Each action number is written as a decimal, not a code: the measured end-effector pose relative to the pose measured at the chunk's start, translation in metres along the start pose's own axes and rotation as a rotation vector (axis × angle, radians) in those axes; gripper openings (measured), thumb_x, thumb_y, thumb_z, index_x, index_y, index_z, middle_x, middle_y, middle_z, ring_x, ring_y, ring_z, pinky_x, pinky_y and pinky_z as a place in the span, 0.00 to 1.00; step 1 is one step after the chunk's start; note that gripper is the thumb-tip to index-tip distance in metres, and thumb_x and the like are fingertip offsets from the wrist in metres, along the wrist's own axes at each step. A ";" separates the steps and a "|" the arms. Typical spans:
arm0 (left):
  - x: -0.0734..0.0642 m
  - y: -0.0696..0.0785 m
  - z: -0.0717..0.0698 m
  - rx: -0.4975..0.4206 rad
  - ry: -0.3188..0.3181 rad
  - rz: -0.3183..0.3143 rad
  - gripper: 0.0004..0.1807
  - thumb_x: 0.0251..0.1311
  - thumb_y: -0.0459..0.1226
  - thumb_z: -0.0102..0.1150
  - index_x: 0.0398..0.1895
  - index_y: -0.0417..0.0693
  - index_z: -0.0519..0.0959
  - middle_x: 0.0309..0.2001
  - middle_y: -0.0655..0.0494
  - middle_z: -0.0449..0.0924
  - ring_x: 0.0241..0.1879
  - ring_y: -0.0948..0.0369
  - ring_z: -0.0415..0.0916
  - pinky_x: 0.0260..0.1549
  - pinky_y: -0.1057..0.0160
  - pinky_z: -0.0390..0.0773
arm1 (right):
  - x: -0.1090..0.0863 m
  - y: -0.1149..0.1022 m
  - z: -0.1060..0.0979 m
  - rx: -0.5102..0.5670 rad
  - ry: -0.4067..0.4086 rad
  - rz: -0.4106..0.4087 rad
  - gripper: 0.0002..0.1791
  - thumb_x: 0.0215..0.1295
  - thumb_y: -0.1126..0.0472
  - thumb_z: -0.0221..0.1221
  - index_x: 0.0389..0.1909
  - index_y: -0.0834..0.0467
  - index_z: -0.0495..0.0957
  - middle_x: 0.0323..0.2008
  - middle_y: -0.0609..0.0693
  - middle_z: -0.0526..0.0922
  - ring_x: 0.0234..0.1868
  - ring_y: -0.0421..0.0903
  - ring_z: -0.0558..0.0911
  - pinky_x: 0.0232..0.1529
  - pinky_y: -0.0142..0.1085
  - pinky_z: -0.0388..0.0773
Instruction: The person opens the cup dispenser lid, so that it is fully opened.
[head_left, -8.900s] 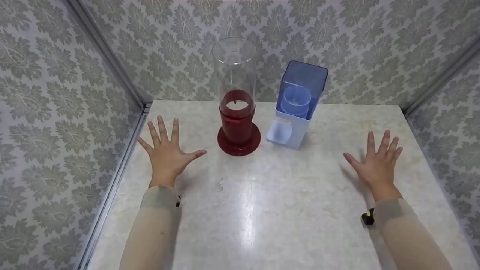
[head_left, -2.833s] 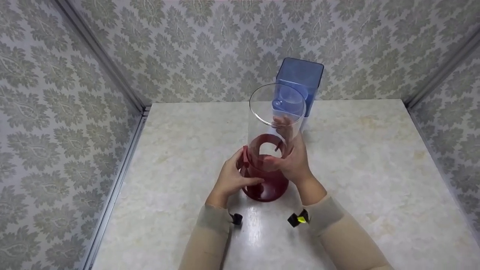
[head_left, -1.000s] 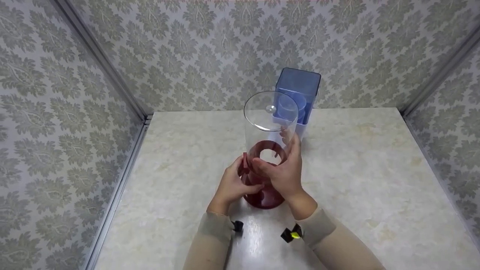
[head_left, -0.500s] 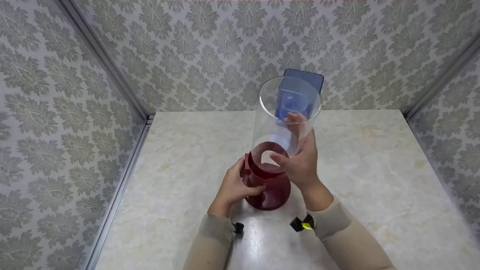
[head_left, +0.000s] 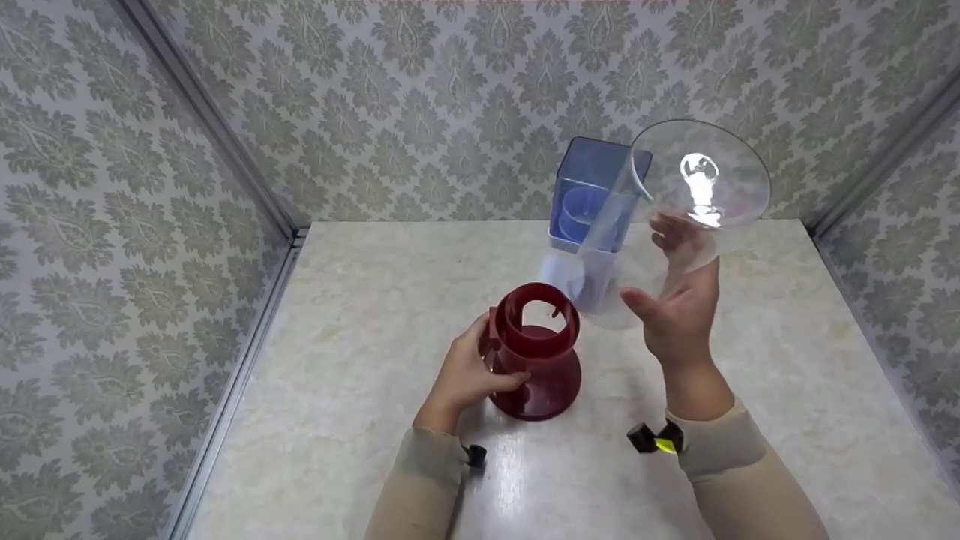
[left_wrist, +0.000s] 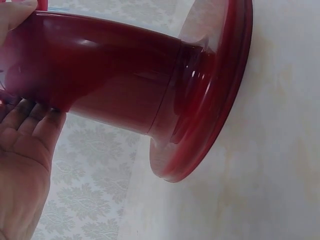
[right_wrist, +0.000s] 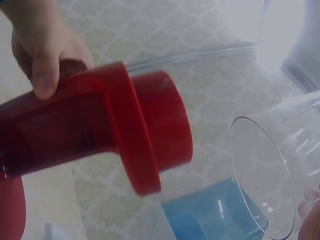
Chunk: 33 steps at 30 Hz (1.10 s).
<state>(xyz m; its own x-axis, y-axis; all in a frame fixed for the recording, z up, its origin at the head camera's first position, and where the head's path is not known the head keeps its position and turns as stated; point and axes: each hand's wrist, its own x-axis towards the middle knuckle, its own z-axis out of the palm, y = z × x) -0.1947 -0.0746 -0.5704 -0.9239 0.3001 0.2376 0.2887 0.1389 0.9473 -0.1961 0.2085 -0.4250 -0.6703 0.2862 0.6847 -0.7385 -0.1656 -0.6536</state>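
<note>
My left hand (head_left: 469, 367) grips the side of a dark red stand (head_left: 540, 386), which is hollow, with a round collar and a wide disc foot on the table. In the left wrist view its foot (left_wrist: 215, 95) rests on the tabletop. My right hand (head_left: 686, 322) holds a clear cylinder (head_left: 637, 232) above the table, tilted to the right, its fingers round the far side. The cylinder is apart from the stand. In the right wrist view its lower rim (right_wrist: 262, 175) faces the stand's bare red collar (right_wrist: 162, 120) across a gap.
Behind the cylinder stands a translucent blue box (head_left: 592, 161) with a blue cup inside, on a white holder (head_left: 559, 274). The cylinder partly covers it. Patterned walls (head_left: 420, 90) enclose the back and sides of the pale table (head_left: 360, 322).
The right hand has lifted the clear cylinder off the red stand and moved it up and right, tilting it. The left hand has kept its grip on the stand, which earlier came nearer.
</note>
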 end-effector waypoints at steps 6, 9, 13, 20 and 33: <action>0.000 0.000 -0.001 0.022 0.008 -0.014 0.54 0.46 0.43 0.94 0.79 0.67 0.75 0.69 0.51 0.88 0.70 0.61 0.84 0.78 0.52 0.81 | -0.002 0.008 -0.024 0.061 0.046 0.003 0.65 0.37 0.47 0.95 0.73 0.66 0.70 0.67 0.57 0.82 0.70 0.53 0.82 0.77 0.40 0.76; 0.000 0.001 0.000 0.023 0.004 -0.017 0.55 0.47 0.43 0.94 0.80 0.66 0.74 0.69 0.50 0.88 0.70 0.61 0.84 0.78 0.52 0.81 | -0.004 0.012 -0.036 0.088 0.072 -0.010 0.63 0.36 0.51 0.95 0.72 0.66 0.70 0.67 0.57 0.82 0.69 0.53 0.83 0.75 0.41 0.78; 0.000 0.002 -0.001 0.024 0.001 -0.004 0.54 0.48 0.42 0.93 0.80 0.65 0.74 0.68 0.47 0.88 0.69 0.60 0.85 0.77 0.53 0.82 | -0.008 0.016 -0.052 0.047 0.079 -0.015 0.62 0.40 0.53 0.94 0.73 0.67 0.69 0.69 0.57 0.81 0.69 0.53 0.83 0.74 0.40 0.78; 0.000 0.002 -0.002 0.033 0.002 -0.007 0.56 0.47 0.42 0.94 0.81 0.65 0.73 0.68 0.57 0.89 0.69 0.61 0.85 0.76 0.56 0.82 | -0.024 0.028 -0.081 0.036 0.085 -0.050 0.60 0.45 0.60 0.92 0.75 0.69 0.66 0.69 0.59 0.80 0.71 0.54 0.82 0.76 0.41 0.77; -0.001 -0.002 -0.002 0.003 0.001 -0.004 0.55 0.48 0.42 0.94 0.81 0.66 0.73 0.69 0.56 0.88 0.70 0.62 0.85 0.77 0.57 0.81 | -0.059 0.058 -0.146 -0.165 0.010 0.029 0.56 0.48 0.76 0.80 0.79 0.70 0.63 0.75 0.61 0.75 0.75 0.55 0.77 0.80 0.40 0.71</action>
<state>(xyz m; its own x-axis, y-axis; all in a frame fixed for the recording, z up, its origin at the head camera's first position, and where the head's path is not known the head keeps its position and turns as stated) -0.1942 -0.0769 -0.5718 -0.9253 0.2986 0.2340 0.2858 0.1429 0.9476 -0.1886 0.3200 -0.5502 -0.6899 0.2933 0.6618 -0.6959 -0.0170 -0.7179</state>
